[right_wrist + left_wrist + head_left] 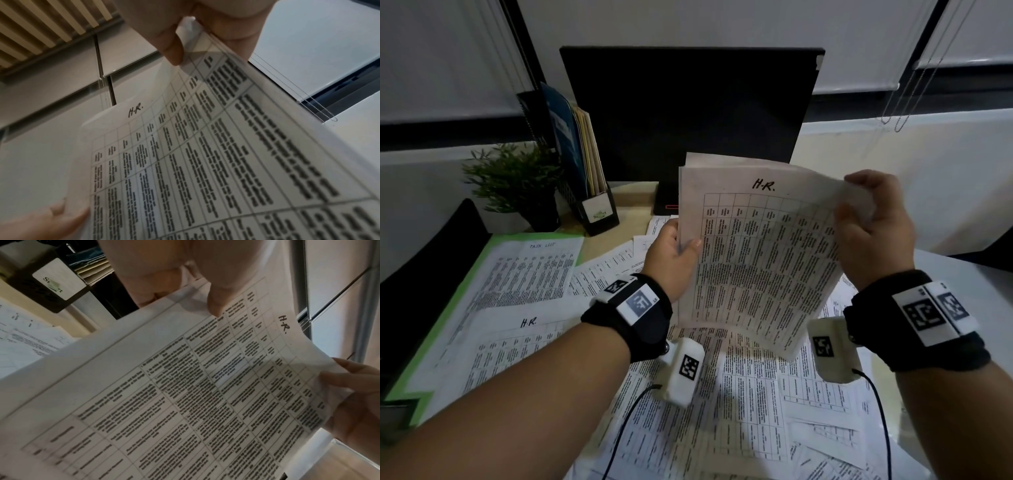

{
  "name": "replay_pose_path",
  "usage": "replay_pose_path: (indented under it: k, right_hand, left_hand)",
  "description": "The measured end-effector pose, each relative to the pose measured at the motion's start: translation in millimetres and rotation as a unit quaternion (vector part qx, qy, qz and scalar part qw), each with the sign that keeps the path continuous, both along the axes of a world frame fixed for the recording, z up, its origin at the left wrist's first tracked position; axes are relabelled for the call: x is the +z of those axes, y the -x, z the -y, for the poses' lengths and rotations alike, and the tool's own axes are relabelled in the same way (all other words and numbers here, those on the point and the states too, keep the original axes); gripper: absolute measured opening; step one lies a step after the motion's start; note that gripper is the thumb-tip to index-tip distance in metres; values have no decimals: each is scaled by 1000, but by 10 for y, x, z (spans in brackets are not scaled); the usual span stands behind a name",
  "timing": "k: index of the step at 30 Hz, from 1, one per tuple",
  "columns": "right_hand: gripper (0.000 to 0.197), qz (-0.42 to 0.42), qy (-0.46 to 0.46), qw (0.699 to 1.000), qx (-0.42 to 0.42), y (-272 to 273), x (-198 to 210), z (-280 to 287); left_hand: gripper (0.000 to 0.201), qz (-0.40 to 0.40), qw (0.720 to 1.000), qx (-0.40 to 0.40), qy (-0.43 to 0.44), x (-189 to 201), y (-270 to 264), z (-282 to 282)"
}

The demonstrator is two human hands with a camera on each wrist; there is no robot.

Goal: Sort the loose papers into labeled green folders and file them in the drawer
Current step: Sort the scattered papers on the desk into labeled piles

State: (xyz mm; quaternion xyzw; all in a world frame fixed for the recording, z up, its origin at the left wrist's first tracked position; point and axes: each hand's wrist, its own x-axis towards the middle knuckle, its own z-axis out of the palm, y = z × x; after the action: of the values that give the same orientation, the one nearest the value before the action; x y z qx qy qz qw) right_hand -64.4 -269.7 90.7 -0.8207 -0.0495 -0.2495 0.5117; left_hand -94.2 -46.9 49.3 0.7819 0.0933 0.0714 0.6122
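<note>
A printed sheet headed "H.R." [760, 253] is held up above the desk, with at least one more sheet behind it. My left hand [674, 253] grips its left edge, thumb on the front. At the upper right edge my right hand [866, 219] pinches the paper. The left wrist view has the same sheet [185, 394] under my thumb [216, 301]. In the right wrist view the sheet [195, 162] curves away from my pinching fingers [172, 48]. An open green folder [465, 294] lies at the left with a "Task List" page and another "H.R." page [517, 342] on it.
Loose printed papers [739, 394] cover the desk below my hands. A dark monitor [688, 113] stands behind. A potted plant [517, 185] and a black file holder [592, 192] with folders stand at the back left. A dark chair edge [421, 260] sits far left.
</note>
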Motion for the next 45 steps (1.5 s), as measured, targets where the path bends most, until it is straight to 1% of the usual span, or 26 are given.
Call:
replay_pose_path:
  k: [3, 6, 8, 10, 12, 14, 17, 19, 21, 23, 25, 26, 29, 30, 33, 34, 36, 37, 40, 41, 43, 44, 45]
  right_hand:
    - [36, 11, -25, 1000, -8, 20, 14, -4]
    - [53, 9, -79, 997, -8, 72, -73, -11]
    - [55, -16, -96, 995, -13, 94, -214, -23]
    - [49, -72, -100, 992, -10, 98, -390, -46]
    - [39, -141, -63, 988, -10, 83, -526, -74]
    - [29, -185, -10, 983, -11, 81, -597, -125]
    - [14, -178, 33, 983, 8, 149, -549, -376]
    - [8, -187, 59, 980, 34, 195, -524, -651]
    - [12, -244, 110, 961, 68, 243, -593, -1004]
    - [21, -335, 143, 922, 130, 289, -740, -1392]
    - [21, -416, 171, 873, 189, 385, -931, -1817]
    - [21, -437, 197, 852, 209, 455, -1018, -2012]
    - [29, -446, 289, 808, 254, 654, -1263, -2518]
    - [27, -452, 315, 792, 265, 715, -1347, -2662]
    - [16, -479, 361, 747, 288, 863, -1554, -2940]
    - [20, -486, 373, 736, 288, 909, -1621, -2995]
    - [33, -487, 397, 725, 282, 969, -1726, -3072]
    - [35, -491, 403, 720, 278, 987, -1760, -3098]
    - [33, -507, 404, 712, 269, 1027, -1796, -3122]
    - [33, -509, 401, 714, 264, 1037, -1795, -3119]
    - [33, -515, 390, 721, 251, 1061, -1798, -3098]
    - [33, -516, 385, 725, 243, 1074, -1786, -3080]
    - [32, -516, 381, 732, 231, 1072, -1769, -3051]
  left_hand:
    - [27, -19, 1000, -13, -13, -34, -1, 14]
    - [32, -32, 999, -28, -12, -60, 6, 20]
    - [31, -31, 999, -32, -9, -52, 2, 15]
    - [28, -28, 999, -25, -5, -29, 6, -1]
    - [27, -35, 999, -6, 19, -11, 8, -40]
    - [27, -37, 998, 17, 39, 16, 8, -134]
    - [27, -25, 997, 52, 44, 39, 19, -450]
    - [29, -29, 996, 87, 18, 30, 37, -755]
    - [37, -63, 990, 120, -28, -37, 91, -1144]
    - [43, -118, 983, 125, -64, -229, 158, -1613]
    - [45, -198, 967, 113, -116, -470, 319, -2077]
    - [46, -233, 956, 107, -145, -596, 411, -2278]
    - [50, -299, 929, 89, -199, -861, 706, -2790]
    - [53, -325, 919, 76, -212, -942, 790, -2961]
    - [78, -410, 876, 15, -255, -1118, 973, -3354]
    - [86, -424, 867, 1, -261, -1193, 1017, -3460]
    - [96, -437, 852, -16, -287, -1259, 1087, -3573]
    - [95, -444, 839, -21, -312, -1271, 1109, -3600]
    - [93, -440, 818, -29, -370, -1333, 1124, -3617]
    - [95, -449, 800, -31, -397, -1336, 1120, -3590]
    - [92, -470, 767, -11, -437, -1354, 1124, -3526]
    - [90, -474, 758, 17, -448, -1368, 1112, -3512]
    - [84, -479, 759, 53, -437, -1310, 1104, -3442]
